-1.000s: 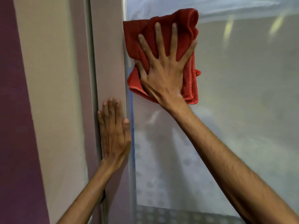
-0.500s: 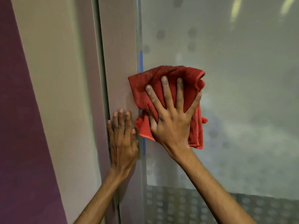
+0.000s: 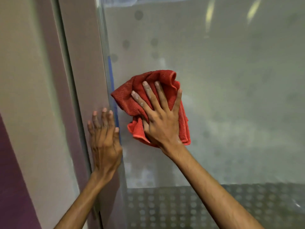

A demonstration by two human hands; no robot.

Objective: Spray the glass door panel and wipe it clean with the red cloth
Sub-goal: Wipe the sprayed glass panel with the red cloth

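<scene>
The glass door panel (image 3: 222, 96) fills the right and middle of the head view, hazy with reflections. My right hand (image 3: 160, 119) presses the crumpled red cloth (image 3: 130, 100) flat against the glass near its left edge, fingers spread over it. My left hand (image 3: 104, 142) lies flat on the grey door frame (image 3: 87, 71) just left of the glass, fingers pointing up, holding nothing. No spray bottle is in view.
A blue strip (image 3: 112, 83) runs down the glass edge beside the frame. A beige wall (image 3: 28, 96) and a purple panel (image 3: 11, 187) stand at the left. Studded metal flooring (image 3: 198, 207) shows through the bottom of the glass.
My right hand has drawn the red cloth down the glass from the top of the panel and a little to the right. My left hand stays on the frame.
</scene>
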